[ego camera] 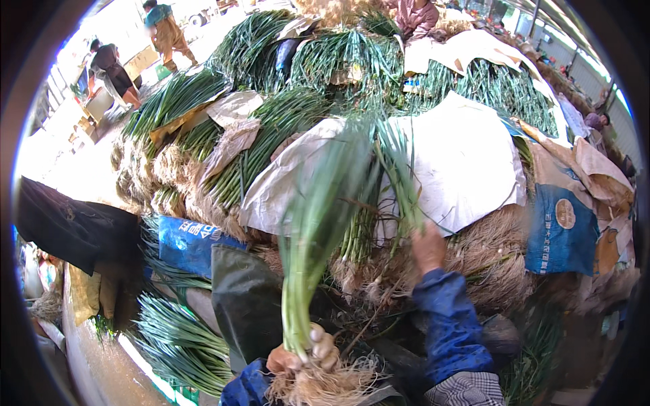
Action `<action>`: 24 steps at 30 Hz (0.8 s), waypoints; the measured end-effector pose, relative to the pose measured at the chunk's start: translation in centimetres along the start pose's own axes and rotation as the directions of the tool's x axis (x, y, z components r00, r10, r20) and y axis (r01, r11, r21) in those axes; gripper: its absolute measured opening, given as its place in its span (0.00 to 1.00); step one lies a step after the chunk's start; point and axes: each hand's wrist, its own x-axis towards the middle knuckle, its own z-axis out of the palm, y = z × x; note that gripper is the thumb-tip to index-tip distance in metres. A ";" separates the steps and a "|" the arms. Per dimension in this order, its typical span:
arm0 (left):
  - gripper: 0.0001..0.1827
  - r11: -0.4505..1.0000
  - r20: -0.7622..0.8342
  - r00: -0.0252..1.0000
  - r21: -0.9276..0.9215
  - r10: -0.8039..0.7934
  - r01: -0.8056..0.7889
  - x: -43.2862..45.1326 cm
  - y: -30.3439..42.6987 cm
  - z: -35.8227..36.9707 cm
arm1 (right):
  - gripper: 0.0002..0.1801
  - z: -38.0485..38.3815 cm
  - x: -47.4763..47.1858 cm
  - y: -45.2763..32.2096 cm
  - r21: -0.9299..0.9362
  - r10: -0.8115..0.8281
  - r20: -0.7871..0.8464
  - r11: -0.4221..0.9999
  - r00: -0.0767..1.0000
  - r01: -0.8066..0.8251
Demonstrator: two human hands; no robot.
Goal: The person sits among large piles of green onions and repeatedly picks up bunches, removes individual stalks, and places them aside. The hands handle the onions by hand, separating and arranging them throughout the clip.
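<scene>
A bunch of green onions (299, 299) with white bulbs and stringy pale roots is in my left hand (285, 359), its leaves blurred and pointing up and away. My right hand (429, 248), in a blue sleeve, closes around the lower stalks of some loose green onions (406, 193). These lie over a white sheet (457, 157) on the pile. Between my hands, more stalks (355, 238) rest with their roots towards me.
A large pile of green onions (350, 56) stretches ahead, partly covered by sacks. A blue and tan sack (561, 233) hangs at the right. Another bundle (177, 340) lies lower left, beside a dark-sleeved arm (76, 228). Several people are farther off.
</scene>
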 end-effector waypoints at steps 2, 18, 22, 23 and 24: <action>0.27 0.990 -0.100 0.993 -0.124 0.062 -0.074 1.5 -0.6 0.8 | 0.12 -1.4 4.0 4.2 -0.091 -0.132 -0.227 0.989 0.965 0.114; 0.24 0.927 -0.503 0.840 0.177 -0.204 0.331 6.3 -4.2 -2.9 | 0.16 -1.1 -11.2 2.2 0.286 -0.368 0.237 0.911 0.899 0.298; 0.25 0.959 -0.485 0.858 0.119 -0.172 0.259 7.2 -5.0 -2.7 | 0.15 -6.3 -13.2 1.8 0.821 -0.193 0.257 0.561 0.947 -0.109; 0.25 0.963 -0.485 0.858 0.106 -0.167 0.248 7.1 -4.9 -2.7 | 0.16 -8.2 -12.4 1.1 0.907 -0.158 0.070 0.421 0.985 0.003; 0.25 0.966 -0.481 0.860 0.090 -0.172 0.244 7.0 -4.7 -2.8 | 0.17 -10.3 -11.1 2.4 0.941 0.149 -0.117 0.332 0.982 0.062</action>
